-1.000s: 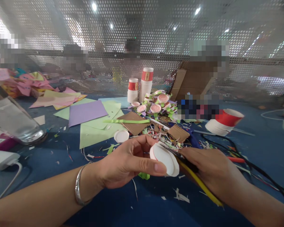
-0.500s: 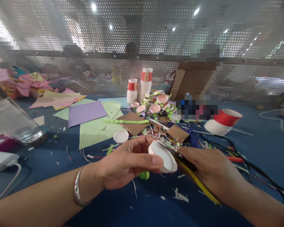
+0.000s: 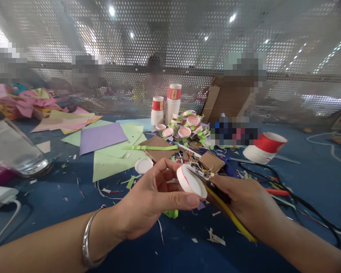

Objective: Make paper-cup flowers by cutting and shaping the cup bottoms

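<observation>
Clearly, everything turns on how the white paper disc (image 3: 193, 182) lies against the scissors (image 3: 216, 190): it is in the near middle of the scene, raised over the blue table (image 3: 136, 252), between both hands, with the blades along its far right edge. Its longer outline slopes from far left to near right, and the scissors run roughly the same way, tips toward the far left. The left hand (image 3: 155, 199) is the nearer one, gripping the disc at its left side, thumb along the near edge and fingers behind; the right hand (image 3: 248, 203) is wrapped around the scissors' yellow and black handles, just right of the disc. Whether the blades bite into the paper I cannot tell. The disc looks like a shallow cup base: round, plain white, tilted, with a low side wall and a thin red line along the left of its face.
</observation>
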`<state>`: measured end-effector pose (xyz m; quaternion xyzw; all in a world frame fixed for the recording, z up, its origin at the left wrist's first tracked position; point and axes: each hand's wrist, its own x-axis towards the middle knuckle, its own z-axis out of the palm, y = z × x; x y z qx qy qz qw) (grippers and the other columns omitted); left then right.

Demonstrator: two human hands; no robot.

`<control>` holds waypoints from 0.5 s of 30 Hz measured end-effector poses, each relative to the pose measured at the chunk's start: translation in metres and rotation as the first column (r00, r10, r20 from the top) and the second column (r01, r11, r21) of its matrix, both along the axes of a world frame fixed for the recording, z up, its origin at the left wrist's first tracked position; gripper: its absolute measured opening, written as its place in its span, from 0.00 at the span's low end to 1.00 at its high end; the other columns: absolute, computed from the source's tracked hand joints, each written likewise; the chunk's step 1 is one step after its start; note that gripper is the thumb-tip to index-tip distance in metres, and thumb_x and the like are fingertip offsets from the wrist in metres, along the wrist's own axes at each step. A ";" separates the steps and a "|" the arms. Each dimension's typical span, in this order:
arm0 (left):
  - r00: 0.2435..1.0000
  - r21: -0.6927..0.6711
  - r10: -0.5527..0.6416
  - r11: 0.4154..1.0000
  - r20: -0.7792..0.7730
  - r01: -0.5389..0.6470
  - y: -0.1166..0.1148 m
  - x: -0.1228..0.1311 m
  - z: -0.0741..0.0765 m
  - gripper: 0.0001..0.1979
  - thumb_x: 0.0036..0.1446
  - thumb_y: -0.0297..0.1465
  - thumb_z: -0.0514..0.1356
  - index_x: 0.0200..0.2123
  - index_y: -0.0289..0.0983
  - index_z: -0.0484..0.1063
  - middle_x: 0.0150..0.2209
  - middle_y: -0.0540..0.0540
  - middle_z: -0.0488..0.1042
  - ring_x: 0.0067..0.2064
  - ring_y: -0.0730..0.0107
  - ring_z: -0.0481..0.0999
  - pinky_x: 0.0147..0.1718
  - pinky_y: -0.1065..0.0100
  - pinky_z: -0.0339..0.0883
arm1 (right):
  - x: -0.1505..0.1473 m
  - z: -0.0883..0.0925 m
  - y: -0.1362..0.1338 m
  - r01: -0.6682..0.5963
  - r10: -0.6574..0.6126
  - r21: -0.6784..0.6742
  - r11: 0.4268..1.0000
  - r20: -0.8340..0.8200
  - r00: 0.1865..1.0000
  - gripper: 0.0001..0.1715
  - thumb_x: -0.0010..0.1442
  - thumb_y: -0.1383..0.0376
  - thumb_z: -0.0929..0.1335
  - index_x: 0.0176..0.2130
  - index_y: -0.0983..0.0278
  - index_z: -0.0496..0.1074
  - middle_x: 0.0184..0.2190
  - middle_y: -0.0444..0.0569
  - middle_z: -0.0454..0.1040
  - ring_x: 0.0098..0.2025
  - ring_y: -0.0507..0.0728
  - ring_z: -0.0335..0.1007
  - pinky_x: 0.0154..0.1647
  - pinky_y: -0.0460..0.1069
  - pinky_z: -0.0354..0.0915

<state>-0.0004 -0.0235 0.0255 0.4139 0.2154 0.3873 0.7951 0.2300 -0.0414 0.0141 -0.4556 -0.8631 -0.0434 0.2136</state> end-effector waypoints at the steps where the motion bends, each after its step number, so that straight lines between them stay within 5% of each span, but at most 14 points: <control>1: 1.000 0.002 -0.008 1.000 0.008 0.008 0.000 0.000 0.000 0.20 0.47 0.22 0.74 0.37 0.36 0.67 0.38 0.47 0.80 0.39 0.69 0.81 0.37 0.72 0.74 | 0.000 -0.001 0.000 0.001 0.000 0.005 1.000 -0.008 1.000 0.19 0.71 0.58 0.63 0.29 0.61 0.69 0.20 0.44 0.74 0.18 0.51 0.67 0.20 0.46 0.55; 15: 0.998 0.081 -0.055 0.995 -0.006 0.055 0.004 -0.001 -0.010 0.22 0.44 0.25 0.76 0.38 0.36 0.67 0.37 0.47 0.80 0.39 0.71 0.78 0.40 0.71 0.70 | -0.003 -0.002 -0.004 -0.061 0.063 0.070 0.996 -0.028 0.998 0.14 0.71 0.64 0.62 0.32 0.61 0.67 0.21 0.44 0.75 0.20 0.53 0.70 0.22 0.47 0.57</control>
